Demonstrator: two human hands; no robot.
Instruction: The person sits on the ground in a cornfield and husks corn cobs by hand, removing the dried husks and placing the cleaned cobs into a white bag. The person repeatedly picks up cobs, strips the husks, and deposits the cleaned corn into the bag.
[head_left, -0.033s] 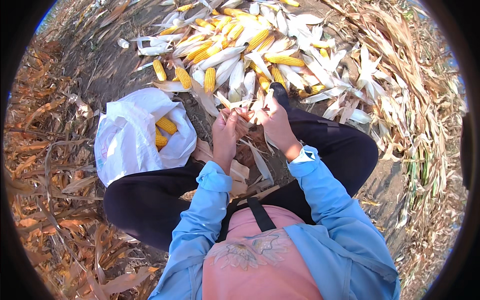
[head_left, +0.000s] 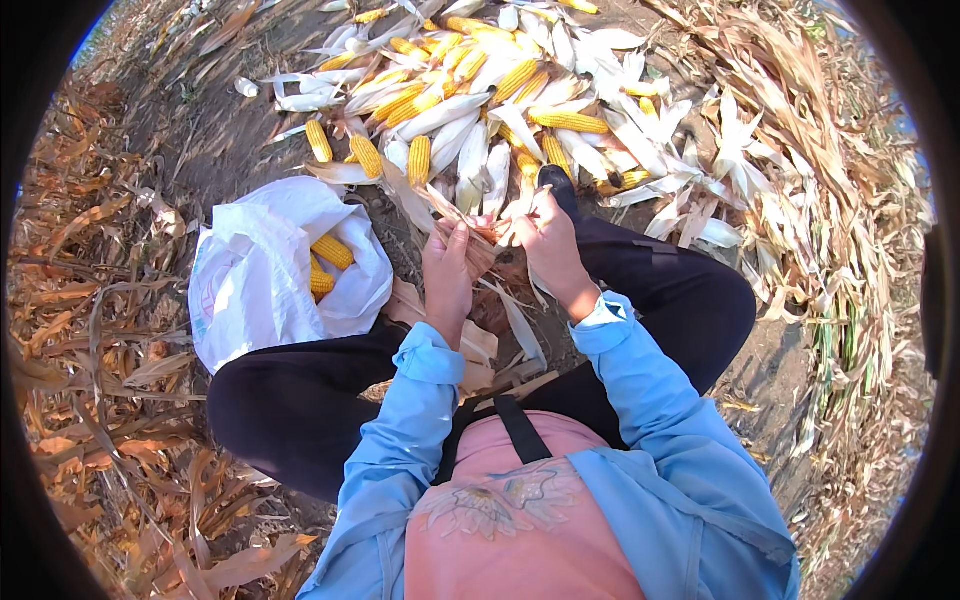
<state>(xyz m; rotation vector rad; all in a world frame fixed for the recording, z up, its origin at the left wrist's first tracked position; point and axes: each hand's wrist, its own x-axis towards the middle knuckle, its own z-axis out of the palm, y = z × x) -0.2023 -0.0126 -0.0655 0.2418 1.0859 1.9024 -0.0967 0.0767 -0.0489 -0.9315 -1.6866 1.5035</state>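
Between my knees, my left hand (head_left: 447, 275) is closed with the thumb up on dry, brownish corn husk (head_left: 483, 252). My right hand (head_left: 556, 255) pinches the other side of the same husk, close to the left one. Whether an ear is inside the husk cannot be seen. Just beyond my hands lie a bare yellow ear of corn (head_left: 419, 160) and pale husked ears (head_left: 472, 165). To the left, an open white woven sack (head_left: 265, 285) leans by my knee, with yellow ears (head_left: 333, 252) showing in its mouth.
A wide heap of yellow ears (head_left: 515, 80) and pale husks spreads ahead on bare soil. Dry stalks (head_left: 800, 150) are banked along the right, and brown leaf litter (head_left: 130, 430) covers the left. Loose husks (head_left: 520, 325) lie between my legs. My dark shoe (head_left: 558, 185) touches the heap.
My hands have shifted very slightly, and the husk strips at the fingertips lie differently. The sack and heap look the same.
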